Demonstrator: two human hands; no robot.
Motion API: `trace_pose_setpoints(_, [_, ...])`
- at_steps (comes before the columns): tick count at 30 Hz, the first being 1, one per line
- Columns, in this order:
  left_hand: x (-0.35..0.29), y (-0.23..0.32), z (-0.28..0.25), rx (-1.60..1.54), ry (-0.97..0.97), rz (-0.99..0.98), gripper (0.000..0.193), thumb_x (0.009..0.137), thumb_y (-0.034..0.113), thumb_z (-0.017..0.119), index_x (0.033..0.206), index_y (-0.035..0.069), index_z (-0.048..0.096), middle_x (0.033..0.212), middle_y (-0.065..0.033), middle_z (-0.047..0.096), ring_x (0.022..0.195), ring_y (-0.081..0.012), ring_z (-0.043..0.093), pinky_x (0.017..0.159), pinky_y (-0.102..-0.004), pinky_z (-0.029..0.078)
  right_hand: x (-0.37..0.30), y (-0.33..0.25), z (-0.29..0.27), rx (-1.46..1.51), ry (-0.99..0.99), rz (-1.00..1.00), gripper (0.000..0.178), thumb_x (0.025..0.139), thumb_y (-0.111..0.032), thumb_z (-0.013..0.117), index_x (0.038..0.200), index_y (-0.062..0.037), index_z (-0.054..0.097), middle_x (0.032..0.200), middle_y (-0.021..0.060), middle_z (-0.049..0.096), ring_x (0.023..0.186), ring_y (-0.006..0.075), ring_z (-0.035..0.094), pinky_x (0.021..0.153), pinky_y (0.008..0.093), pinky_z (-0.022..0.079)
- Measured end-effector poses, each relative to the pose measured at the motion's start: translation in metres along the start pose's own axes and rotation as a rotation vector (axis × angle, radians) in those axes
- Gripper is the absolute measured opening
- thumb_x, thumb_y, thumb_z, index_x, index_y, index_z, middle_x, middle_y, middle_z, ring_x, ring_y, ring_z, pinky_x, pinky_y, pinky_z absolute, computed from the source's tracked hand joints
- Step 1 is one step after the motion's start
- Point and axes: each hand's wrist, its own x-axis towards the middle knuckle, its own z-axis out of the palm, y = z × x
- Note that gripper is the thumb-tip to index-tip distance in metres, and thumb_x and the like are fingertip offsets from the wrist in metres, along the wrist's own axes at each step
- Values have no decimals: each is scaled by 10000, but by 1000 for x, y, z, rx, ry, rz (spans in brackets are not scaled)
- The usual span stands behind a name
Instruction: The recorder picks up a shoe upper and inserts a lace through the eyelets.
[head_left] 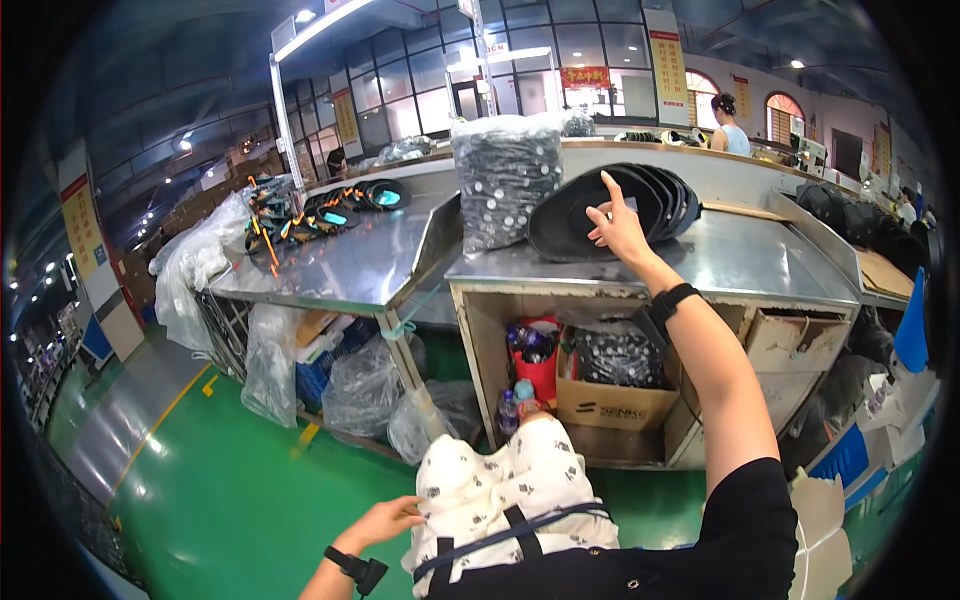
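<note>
My right hand (622, 226) is raised over the bench, in front of a fanned row of black, rounded flat pieces (560, 222). Its index finger points up, the thumb stands apart, and nothing is held; whether it touches the pieces I cannot tell. Just left of them stands a clear plastic bag (507, 185) packed with dark items. Low down, my left hand (392, 519) rests at the side of my white patterned clothing (510, 480), its fingers loosely extended and holding nothing. Each of my wrists wears a black band.
A metal table (345, 262) at left bears black straps and shoe-like pieces (345, 208) with orange and teal parts. Under the bench (760, 255) sit a cardboard box (610, 405), a red bin (535, 362) and bottles. Plastic bags (370, 385) hang and lie below the left table.
</note>
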Motion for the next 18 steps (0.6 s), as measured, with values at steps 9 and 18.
trace_pose_setpoints(9, [160,32,-21,-42,-291,301,409,938,279,577,1298,92,524,1131,-76,641,1020,-180,594,871,-320,464,38,8,-20,222,355,-21,215,943,-284,569,989,-78,606,857,-1,582,742,91,597,664,227,526])
trace_pose_setpoints(18, [205,50,-104,-633,-28,476,370,924,112,568,1282,34,515,1348,-86,491,1209,-185,499,1022,-332,393,-100,-53,101,407,111,40,226,801,-86,626,922,-116,437,833,-44,363,753,52,366,681,191,309])
